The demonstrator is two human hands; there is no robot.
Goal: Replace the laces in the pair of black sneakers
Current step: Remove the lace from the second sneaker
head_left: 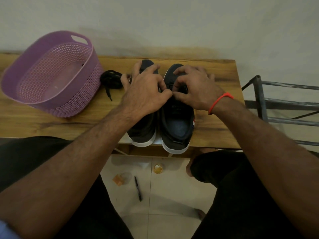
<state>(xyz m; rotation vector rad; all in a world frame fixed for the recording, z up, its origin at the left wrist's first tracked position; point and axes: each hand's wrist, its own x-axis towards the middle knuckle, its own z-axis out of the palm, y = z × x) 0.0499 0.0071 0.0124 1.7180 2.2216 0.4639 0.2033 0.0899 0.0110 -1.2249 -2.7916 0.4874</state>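
Two black sneakers with white soles stand side by side on the wooden table, toes pointing away from me: the left sneaker (144,128) and the right sneaker (177,125). My left hand (146,90) lies over the left sneaker, and its thumb and forefinger pinch the lace at the right sneaker's eyelets. My right hand (195,88) curls over the right sneaker's front and pinches the same black lace (184,88). A loose black lace (111,81) lies bundled on the table left of the sneakers.
A purple perforated basket (51,75) stands tilted at the table's (215,131) left. A grey metal rack (279,104) stands to the right. On the tiled floor below lie a black pen (138,188), a small lid (158,168) and an orange scrap (118,180). My knees flank the floor gap.
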